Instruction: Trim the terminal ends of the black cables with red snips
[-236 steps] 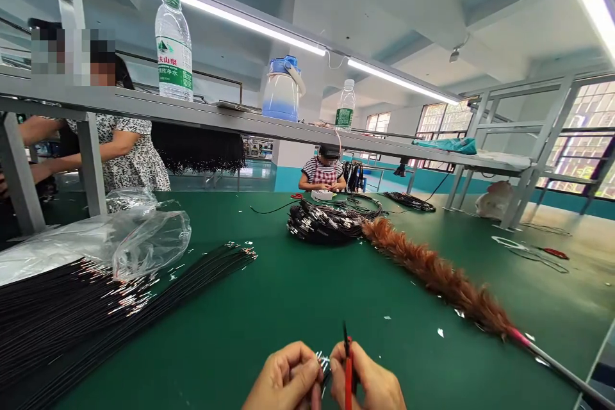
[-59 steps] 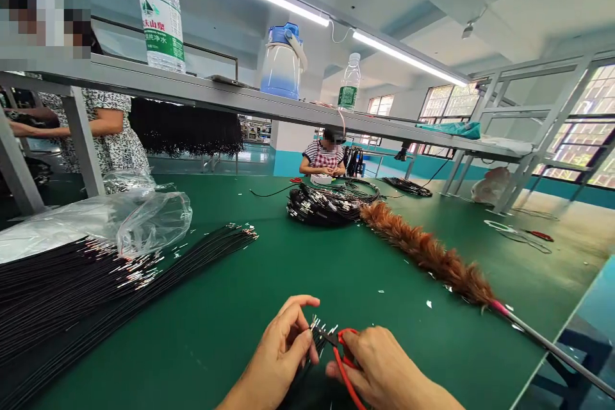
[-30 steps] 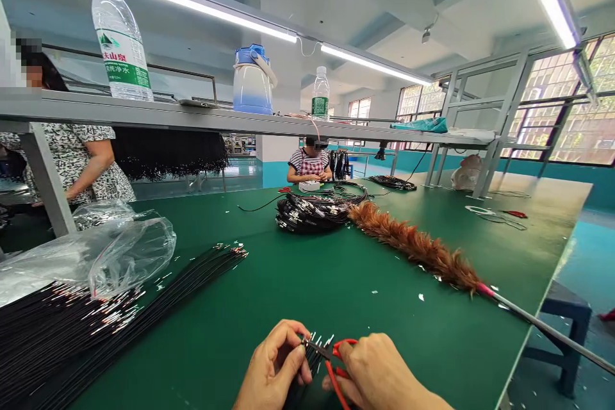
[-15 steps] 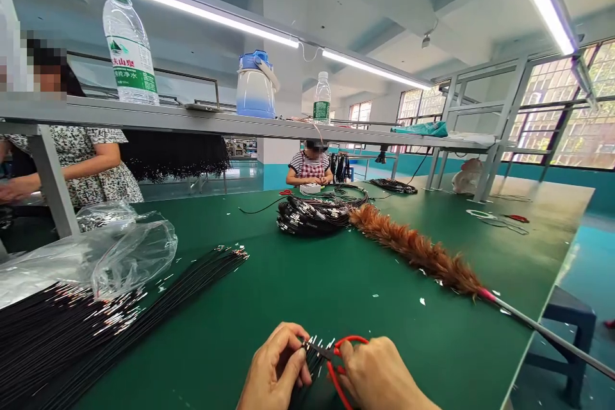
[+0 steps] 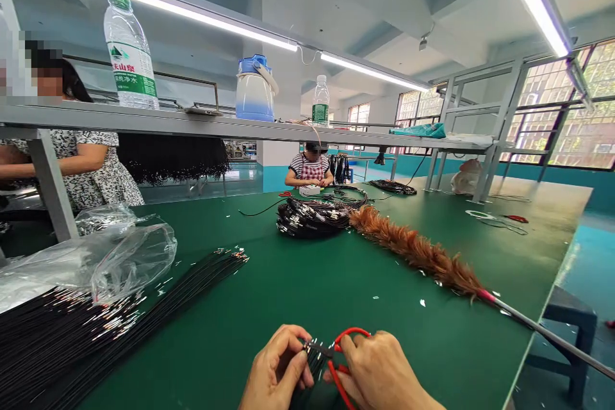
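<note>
At the bottom edge of the green table (image 5: pixel 307 282), my left hand (image 5: pixel 276 371) pinches a small bundle of black wires (image 5: pixel 313 357) with metal tips. My right hand (image 5: pixel 382 375) grips red-handled scissors (image 5: pixel 342 352), whose blades point left into the wire tips. The two hands almost touch. The lower part of the bundle is hidden below the frame.
A large fan of black wires (image 5: pixel 96 327) and a clear plastic bag (image 5: pixel 120 256) lie at the left. A coiled wire heap (image 5: pixel 312 218) and a brown feather duster (image 5: pixel 418 253) lie ahead. Bottles (image 5: pixel 129 51) stand on the shelf. Two other people work across the table.
The view has shifted from frame to frame. My hands stay together on the wire tips; the scissors went from upright to lying sideways with the blades at the tips.
</note>
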